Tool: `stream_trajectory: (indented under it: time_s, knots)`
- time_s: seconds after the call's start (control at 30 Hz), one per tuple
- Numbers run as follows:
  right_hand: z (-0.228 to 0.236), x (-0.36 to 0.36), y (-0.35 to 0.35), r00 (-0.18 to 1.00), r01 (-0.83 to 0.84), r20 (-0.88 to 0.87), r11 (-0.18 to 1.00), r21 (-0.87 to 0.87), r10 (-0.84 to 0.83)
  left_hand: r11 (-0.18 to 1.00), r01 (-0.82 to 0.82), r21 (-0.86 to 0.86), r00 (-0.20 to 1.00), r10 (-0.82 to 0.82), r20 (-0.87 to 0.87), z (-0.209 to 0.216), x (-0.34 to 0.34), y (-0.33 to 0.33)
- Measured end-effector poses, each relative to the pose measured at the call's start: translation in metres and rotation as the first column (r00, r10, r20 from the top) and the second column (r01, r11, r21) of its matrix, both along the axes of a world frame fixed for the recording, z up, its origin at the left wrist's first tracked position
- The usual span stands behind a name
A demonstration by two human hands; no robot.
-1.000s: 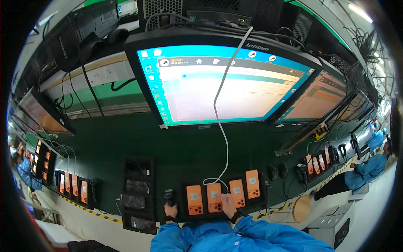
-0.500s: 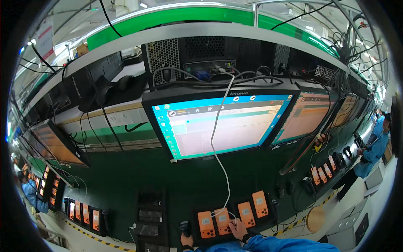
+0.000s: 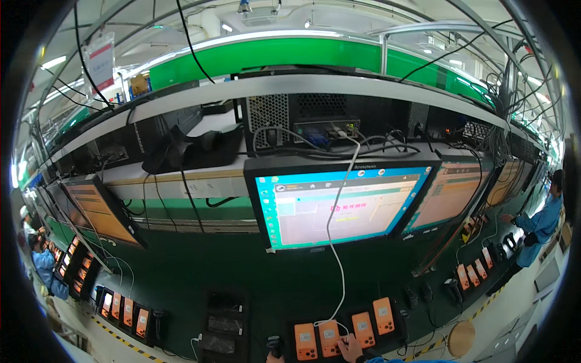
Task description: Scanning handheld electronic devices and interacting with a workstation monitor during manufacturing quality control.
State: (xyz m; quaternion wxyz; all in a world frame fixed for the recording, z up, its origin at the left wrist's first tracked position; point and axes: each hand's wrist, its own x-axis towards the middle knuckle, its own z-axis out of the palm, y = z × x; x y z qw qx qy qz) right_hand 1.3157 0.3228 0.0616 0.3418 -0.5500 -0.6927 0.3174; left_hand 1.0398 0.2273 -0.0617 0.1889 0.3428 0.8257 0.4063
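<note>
Because this orange phone (image 3: 328, 339) looks slick, I favour its long edges

Second from left, it's probably stiff, breakable. My right hand (image 3: 349, 349) is at its lower right; I can't tell its grip, nor my left hand's (image 3: 275, 359).

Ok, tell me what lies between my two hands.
In the head view, an orange phone and most of its right neighbour lie between the left hand and the right hand.
</note>
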Motion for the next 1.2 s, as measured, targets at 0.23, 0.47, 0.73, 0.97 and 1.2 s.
stream_trajectory:
  time_s: [0.23, 0.47, 0.73, 0.97, 1.2]
  knots:
    - [-0.021, 0.004, 0.0, 1.0, 0.004, 0.0, 1.0, -0.002, -0.004, 1.0, -0.02, -0.004, 0.992, 0.021, 0.125, 0.001, 0.001, 0.0]
    - [-0.023, 0.004, 0.005, 0.998, -0.041, -0.052, 0.997, -0.069, 0.037, 0.997, -0.047, -0.067, 0.994, 0.053, 0.096, 0.004, 0.002, -0.002]
    - [0.002, 0.001, 0.004, 1.0, -0.027, 0.016, 1.0, 0.007, 0.027, 0.999, -0.031, -0.042, 0.993, 0.035, 0.109, 0.003, 0.002, 0.0]
    - [-0.038, 0.003, -0.007, 0.998, 0.064, -0.018, 0.998, 0.008, -0.064, 0.997, 0.071, 0.036, 0.994, -0.074, 0.08, 0.018, -0.006, -0.005]
    - [0.026, -0.015, 0.001, 0.952, 0.299, 0.022, 0.919, -0.256, -0.304, 0.992, 0.027, -0.125, 0.719, 0.068, 0.692, 0.187, -0.007, 0.012]
